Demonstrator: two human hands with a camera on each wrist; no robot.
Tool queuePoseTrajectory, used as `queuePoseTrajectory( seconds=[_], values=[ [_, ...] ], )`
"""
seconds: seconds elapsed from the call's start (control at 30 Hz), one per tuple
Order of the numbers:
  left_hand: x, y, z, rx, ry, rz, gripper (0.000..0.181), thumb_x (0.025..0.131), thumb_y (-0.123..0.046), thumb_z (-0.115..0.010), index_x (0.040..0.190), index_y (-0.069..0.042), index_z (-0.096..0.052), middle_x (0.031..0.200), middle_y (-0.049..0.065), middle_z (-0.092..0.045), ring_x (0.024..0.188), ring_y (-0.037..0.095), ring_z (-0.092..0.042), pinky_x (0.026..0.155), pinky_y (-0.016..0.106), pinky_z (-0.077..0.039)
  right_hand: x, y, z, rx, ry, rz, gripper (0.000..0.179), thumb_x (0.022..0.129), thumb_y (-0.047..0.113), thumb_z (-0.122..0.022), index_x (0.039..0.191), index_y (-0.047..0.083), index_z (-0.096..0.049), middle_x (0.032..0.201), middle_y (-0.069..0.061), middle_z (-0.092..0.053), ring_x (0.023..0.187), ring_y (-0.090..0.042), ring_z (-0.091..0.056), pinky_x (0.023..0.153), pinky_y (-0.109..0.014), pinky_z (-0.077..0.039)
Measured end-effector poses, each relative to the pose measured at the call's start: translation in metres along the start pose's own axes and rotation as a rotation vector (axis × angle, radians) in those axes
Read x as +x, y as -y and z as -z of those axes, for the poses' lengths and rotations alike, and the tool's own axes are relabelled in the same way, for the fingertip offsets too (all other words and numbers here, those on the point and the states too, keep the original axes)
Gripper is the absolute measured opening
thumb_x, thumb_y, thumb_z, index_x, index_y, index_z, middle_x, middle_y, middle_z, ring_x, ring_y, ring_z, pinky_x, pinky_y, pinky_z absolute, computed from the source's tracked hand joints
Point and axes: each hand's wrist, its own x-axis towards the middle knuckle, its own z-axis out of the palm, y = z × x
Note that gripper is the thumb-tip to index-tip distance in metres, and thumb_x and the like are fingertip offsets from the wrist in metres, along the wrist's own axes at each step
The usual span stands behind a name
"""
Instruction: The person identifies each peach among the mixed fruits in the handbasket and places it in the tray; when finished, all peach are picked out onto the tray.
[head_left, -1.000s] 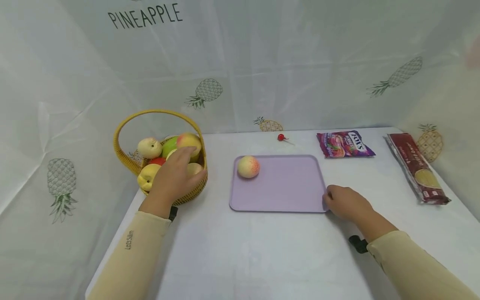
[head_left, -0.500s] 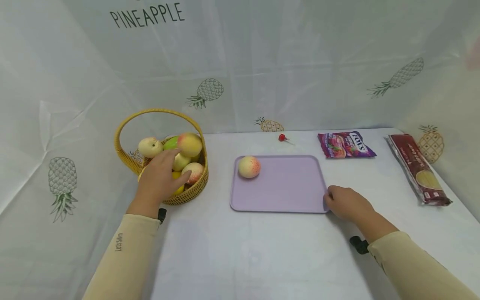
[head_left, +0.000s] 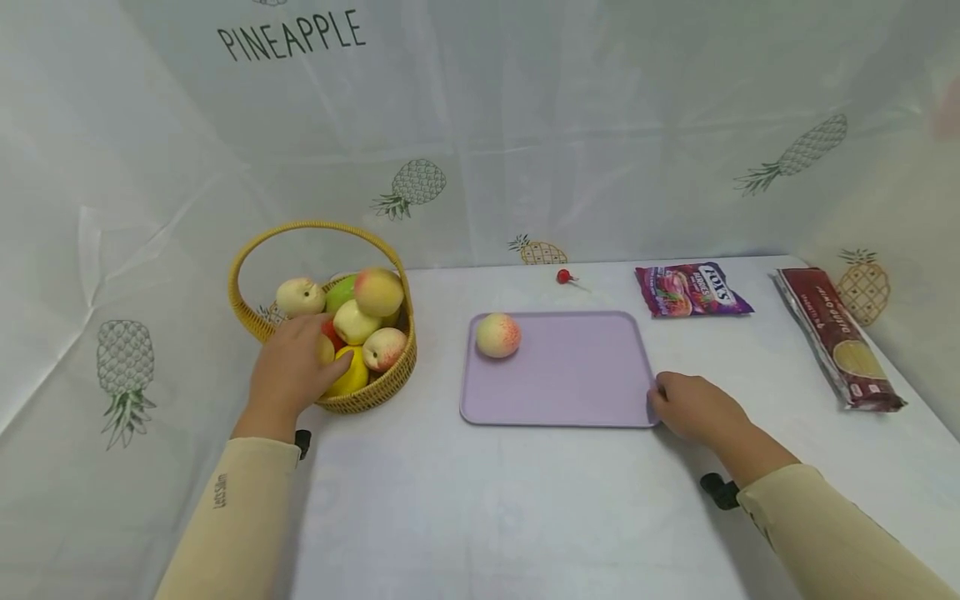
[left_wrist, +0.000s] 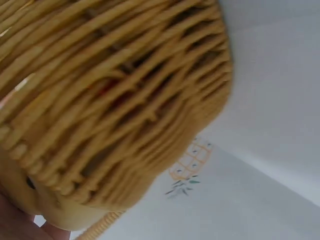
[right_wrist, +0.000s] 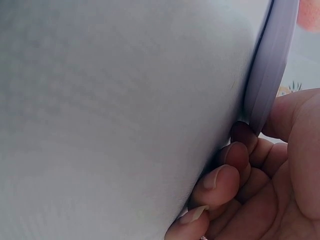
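Observation:
At the left, a woven basket (head_left: 365, 400) with a tall handle holds several fruits. My left hand (head_left: 291, 367) is curled over a yellow apple (head_left: 326, 350) at the basket's front left, thumb on its right side. The left wrist view shows that apple (left_wrist: 75, 217) above the rim, some fingers against it; the fingertips are mostly hidden. A lilac tray (head_left: 562, 375) lies mid-table, with a pale peach (head_left: 498, 336) in its back left corner. My right hand (head_left: 693, 407) pinches the tray's front right corner; thumb and forefinger sandwich the edge (right_wrist: 270, 70) in the right wrist view.
Behind the tray lies a small red cherry (head_left: 563, 276) on a stem. Towards the back right are a purple Fox's candy bag (head_left: 690, 290) and a dark red biscuit pack (head_left: 836, 337). White cloth printed with pineapples hangs behind the table.
My left hand has moved left and towards me across the basket, onto the yellow apple, uncovering the fruits at the right. My right hand and the tray have stayed in place.

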Motion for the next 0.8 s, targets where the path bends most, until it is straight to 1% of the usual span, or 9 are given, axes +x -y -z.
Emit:
queuePoseTrajectory(
  seconds=[0.07, 0.2, 0.33, 0.47, 0.57, 0.7, 0.8],
  values=[
    [-0.002, 0.003, -0.001, -0.019, 0.009, 0.018, 0.065, 0.088, -0.041, -0.076, 0.138, -0.004, -0.055, 0.138, 0.015, -0.056, 0.131, 0.038, -0.048, 0.112, 0.058, -0.037, 0.0, 0.0, 0.0, -0.002, -0.002, 0.0, 0.027, 0.103, 0.029, -0.05, 0.103, 0.004, -0.06, 0.091, -0.011, -0.063, 0.083, -0.029, -0.055, 0.075, -0.049, -0.049],
    [-0.005, 0.005, -0.001, -0.04, -0.002, 0.023, 0.064, 0.088, -0.04, -0.077, 0.136, -0.004, -0.056, 0.138, 0.015, -0.056, 0.13, 0.038, -0.048, 0.112, 0.058, -0.038, 0.0, 0.001, -0.001, -0.003, -0.006, -0.001, 0.028, 0.103, 0.029, -0.05, 0.105, 0.003, -0.061, 0.093, -0.012, -0.064, 0.083, -0.029, -0.055, 0.077, -0.05, -0.05],
    [-0.006, 0.004, 0.0, -0.032, -0.003, 0.025, 0.064, 0.088, -0.039, -0.077, 0.136, -0.002, -0.055, 0.139, 0.018, -0.056, 0.131, 0.039, -0.047, 0.112, 0.06, -0.038, -0.001, 0.001, 0.0, -0.007, -0.006, 0.002, 0.03, 0.103, 0.029, -0.05, 0.107, 0.002, -0.061, 0.095, -0.014, -0.065, 0.085, -0.03, -0.057, 0.08, -0.054, -0.052],
    [-0.008, 0.005, 0.001, -0.03, 0.012, 0.048, 0.065, 0.088, -0.038, -0.077, 0.137, -0.002, -0.054, 0.141, 0.02, -0.054, 0.13, 0.04, -0.046, 0.109, 0.062, -0.039, -0.003, 0.004, 0.001, -0.009, -0.004, 0.004, 0.03, 0.103, 0.028, -0.05, 0.108, 0.001, -0.061, 0.097, -0.014, -0.066, 0.087, -0.03, -0.059, 0.082, -0.056, -0.052],
    [-0.01, 0.006, 0.001, -0.034, 0.018, 0.058, 0.066, 0.088, -0.038, -0.077, 0.138, -0.002, -0.053, 0.141, 0.02, -0.053, 0.13, 0.04, -0.046, 0.108, 0.063, -0.04, -0.004, 0.005, 0.001, -0.01, -0.001, 0.004, 0.029, 0.103, 0.028, -0.05, 0.107, 0.002, -0.061, 0.096, -0.014, -0.066, 0.087, -0.03, -0.059, 0.082, -0.055, -0.052],
    [-0.011, 0.008, 0.0, -0.037, 0.004, 0.046, 0.065, 0.089, -0.036, -0.077, 0.138, -0.001, -0.053, 0.14, 0.021, -0.053, 0.13, 0.041, -0.046, 0.108, 0.063, -0.04, -0.004, 0.005, 0.0, -0.01, -0.002, -0.001, 0.029, 0.103, 0.029, -0.05, 0.107, 0.002, -0.061, 0.096, -0.013, -0.065, 0.086, -0.03, -0.058, 0.081, -0.054, -0.052],
    [-0.012, 0.01, 0.0, -0.04, -0.008, 0.039, 0.064, 0.089, -0.035, -0.077, 0.137, 0.0, -0.053, 0.139, 0.021, -0.053, 0.129, 0.04, -0.046, 0.108, 0.062, -0.04, -0.004, 0.004, 0.0, -0.014, -0.004, -0.004, 0.03, 0.103, 0.029, -0.051, 0.108, 0.002, -0.061, 0.097, -0.014, -0.066, 0.088, -0.031, -0.058, 0.083, -0.056, -0.052]
  ],
)
